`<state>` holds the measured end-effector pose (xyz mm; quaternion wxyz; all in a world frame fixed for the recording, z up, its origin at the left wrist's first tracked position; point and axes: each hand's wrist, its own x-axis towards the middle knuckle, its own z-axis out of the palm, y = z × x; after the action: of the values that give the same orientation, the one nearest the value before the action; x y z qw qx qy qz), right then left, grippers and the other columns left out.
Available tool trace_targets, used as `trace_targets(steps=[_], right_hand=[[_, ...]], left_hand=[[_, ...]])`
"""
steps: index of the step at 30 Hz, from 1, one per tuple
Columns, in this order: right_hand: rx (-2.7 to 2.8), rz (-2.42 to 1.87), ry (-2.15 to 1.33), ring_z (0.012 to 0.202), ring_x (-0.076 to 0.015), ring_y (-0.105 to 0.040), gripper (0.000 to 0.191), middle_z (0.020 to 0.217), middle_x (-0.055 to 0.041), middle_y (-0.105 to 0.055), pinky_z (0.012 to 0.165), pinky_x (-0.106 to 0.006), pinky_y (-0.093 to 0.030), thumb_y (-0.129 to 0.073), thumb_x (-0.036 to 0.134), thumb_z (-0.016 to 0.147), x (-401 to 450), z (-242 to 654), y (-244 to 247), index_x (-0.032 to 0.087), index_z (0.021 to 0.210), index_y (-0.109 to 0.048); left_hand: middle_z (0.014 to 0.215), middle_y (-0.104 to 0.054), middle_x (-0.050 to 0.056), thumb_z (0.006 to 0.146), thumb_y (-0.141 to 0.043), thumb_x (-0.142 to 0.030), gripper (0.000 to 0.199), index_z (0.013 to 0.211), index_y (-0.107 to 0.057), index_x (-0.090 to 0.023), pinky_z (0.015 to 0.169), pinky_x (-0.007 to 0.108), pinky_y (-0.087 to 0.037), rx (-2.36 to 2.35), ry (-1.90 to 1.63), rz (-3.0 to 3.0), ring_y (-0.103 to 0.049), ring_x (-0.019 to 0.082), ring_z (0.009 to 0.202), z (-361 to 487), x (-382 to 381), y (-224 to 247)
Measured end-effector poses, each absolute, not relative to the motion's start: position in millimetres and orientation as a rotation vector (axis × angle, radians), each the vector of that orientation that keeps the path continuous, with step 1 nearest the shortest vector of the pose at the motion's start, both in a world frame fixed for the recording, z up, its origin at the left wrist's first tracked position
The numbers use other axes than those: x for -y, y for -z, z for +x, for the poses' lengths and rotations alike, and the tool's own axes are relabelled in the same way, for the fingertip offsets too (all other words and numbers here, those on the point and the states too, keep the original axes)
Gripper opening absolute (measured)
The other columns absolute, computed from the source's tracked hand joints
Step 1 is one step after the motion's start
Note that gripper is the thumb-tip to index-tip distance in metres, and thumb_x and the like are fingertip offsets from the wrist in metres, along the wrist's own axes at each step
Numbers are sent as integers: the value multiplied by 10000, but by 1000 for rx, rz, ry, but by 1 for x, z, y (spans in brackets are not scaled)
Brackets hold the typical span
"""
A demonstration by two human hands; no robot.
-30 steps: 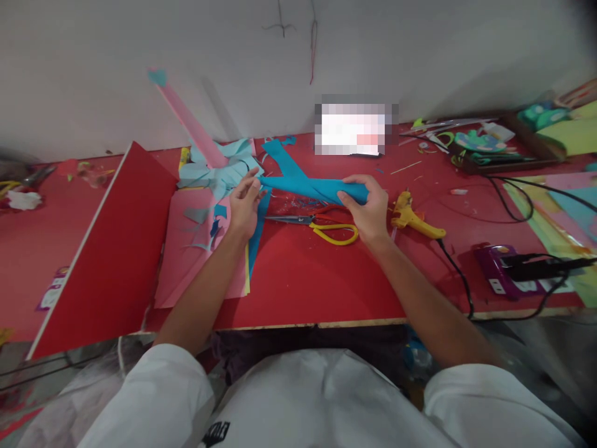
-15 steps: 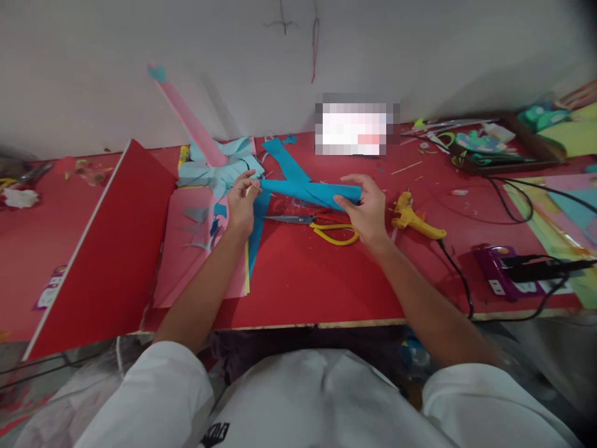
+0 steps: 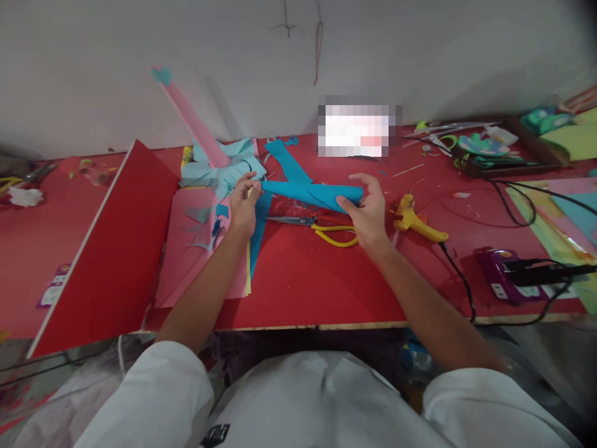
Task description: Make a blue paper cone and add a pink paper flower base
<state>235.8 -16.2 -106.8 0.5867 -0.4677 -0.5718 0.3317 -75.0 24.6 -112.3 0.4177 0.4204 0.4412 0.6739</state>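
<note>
A rolled blue paper cone (image 3: 310, 193) is held level above the table, its narrow end to the left and its wide end to the right. My left hand (image 3: 245, 202) pinches the narrow tip between thumb and fingers. At the wide end my right hand (image 3: 368, 208) grips the roll, thumb in front and fingers curled behind. Scissors with yellow handles (image 3: 333, 236) lie on the table just below the cone. Behind it rests a flat strip of blue paper (image 3: 286, 160). Stacked pink paper sheets (image 3: 186, 274) with small blue scraps lie under my left forearm.
An upright red board (image 3: 109, 249) stands at left. A pink paper cone (image 3: 198, 127) rises from light blue paper (image 3: 214, 174). To the right are a yellow glue gun (image 3: 413, 221), a purple power strip (image 3: 510, 274) with black cables and a dark tray (image 3: 522, 162). A blurred bright screen (image 3: 354, 130) stands at the wall.
Both hands keep the same hold on the blue paper cone, which has hardly moved. The whole view has shifted very slightly.
</note>
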Motion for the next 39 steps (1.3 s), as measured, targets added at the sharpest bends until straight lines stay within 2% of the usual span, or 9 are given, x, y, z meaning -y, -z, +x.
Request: trace_targets(steps=[5, 10, 14, 16, 18, 20, 24, 33, 39], right_hand=[[1279, -1016, -720, 975, -290, -787, 668, 1080, -58, -730, 816, -464, -666, -764, 733, 929, 10, 237, 113, 351, 1412, -506], [1425, -977, -737, 1127, -327, -785, 817, 1337, -99, -736, 866, -501, -691, -758, 759, 923, 14, 236, 100, 405, 1595, -457], [1503, -994, -697, 1422, -387, -662, 923, 1653, -108, -588, 1082, -579, -647, -799, 733, 900, 23, 230, 87, 389, 1676, -435], [1551, -1002, -638, 1586, -396, -516, 902, 1719, -102, -528, 1238, -617, -539, -796, 725, 907, 25, 229, 83, 361, 1665, -472], [1591, -992, -613, 1663, -381, -416, 830, 1723, -94, -530, 1335, -634, -420, -761, 711, 942, 25, 230, 81, 346, 1644, -508], [1616, -981, -621, 1675, -363, -402, 751, 1710, -85, -552, 1377, -624, -353, -718, 689, 983, 25, 232, 81, 344, 1624, -535], [1630, -967, -660, 1663, -348, -426, 703, 1721, -74, -549, 1398, -609, -311, -688, 651, 1017, 23, 235, 85, 337, 1627, -536], [1657, -923, -695, 1641, -352, -455, 686, 1731, -87, -530, 1375, -603, -353, -643, 599, 1055, 20, 237, 91, 320, 1662, -488], [1709, -987, -605, 1651, -371, -433, 713, 1746, -116, -508, 1381, -628, -328, -643, 603, 1053, 22, 241, 85, 292, 1672, -473]], left_hand=[[1370, -687, 90, 798, -941, -641, 511, 858, -673, -210, 954, 323, -617, -1115, -1758, 1032, -723, 208, 1126, -83, -32, 121], [1381, -680, 76, 777, -949, -666, 533, 856, -675, -215, 956, 316, -618, -1119, -1765, 1044, -722, 202, 1130, -82, -32, 120], [1398, -681, 77, 738, -959, -697, 565, 839, -683, -215, 918, 278, -621, -1121, -1746, 1056, -704, 200, 1140, -77, -28, 115], [1416, -680, 81, 741, -964, -677, 549, 834, -686, -213, 915, 280, -625, -1125, -1730, 1063, -703, 204, 1143, -76, -26, 113], [1433, -676, 86, 759, -961, -654, 527, 839, -686, -211, 923, 289, -627, -1129, -1725, 1064, -708, 208, 1150, -75, -26, 113], [1442, -673, 94, 785, -950, -633, 507, 846, -680, -208, 940, 298, -626, -1130, -1724, 1064, -711, 213, 1167, -75, -26, 114], [1432, -677, 95, 820, -939, -594, 470, 855, -673, -207, 958, 307, -621, -1118, -1724, 1075, -712, 211, 1162, -78, -27, 117], [1409, -678, 84, 753, -947, -682, 548, 818, -675, -210, 872, 265, -617, -1144, -1740, 1127, -702, 188, 1085, -82, -34, 125], [1423, -676, 92, 825, -904, -663, 509, 869, -672, -212, 894, 271, -617, -1129, -1708, 1202, -710, 183, 1100, -82, -33, 124]])
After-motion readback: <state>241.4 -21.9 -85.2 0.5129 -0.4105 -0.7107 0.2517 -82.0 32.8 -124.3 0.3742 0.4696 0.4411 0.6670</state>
